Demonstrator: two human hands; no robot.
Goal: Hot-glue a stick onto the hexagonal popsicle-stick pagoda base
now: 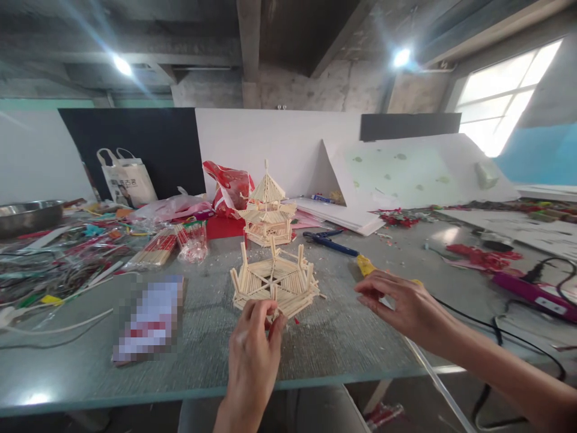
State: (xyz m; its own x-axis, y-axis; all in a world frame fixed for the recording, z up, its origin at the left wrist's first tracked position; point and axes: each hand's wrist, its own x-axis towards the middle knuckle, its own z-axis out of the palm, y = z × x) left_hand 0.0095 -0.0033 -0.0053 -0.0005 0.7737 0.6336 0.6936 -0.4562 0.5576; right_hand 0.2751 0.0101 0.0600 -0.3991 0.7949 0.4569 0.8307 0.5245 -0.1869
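A six-sided frame [293, 294] of pale thin wooden sticks lies on the table, with short upright posts at its corners. At its near edge my left hand [255, 340] is closed, thumb and fingers pinched around the foot of a short stick post [274, 291]; the fingertips partly hide it. To the right, my right hand [399, 297] is raised with loosely bent fingers and nothing visible between them. Just beyond it lies a dark blue tool [333, 242] with a yellow part [366, 266], partly covered by the hand. Behind the frame stands a tiered stick pagoda [268, 210] with a pointed roof.
Bundled sticks [155, 248] in plastic lie left, near a blurred flat packet [151, 319]. Tangled wires and wrappers cover the far left beside a metal bowl [29, 218]. A purple power strip [534, 294] and black cord [469, 313] lie right. White boards [338, 215] are stacked behind.
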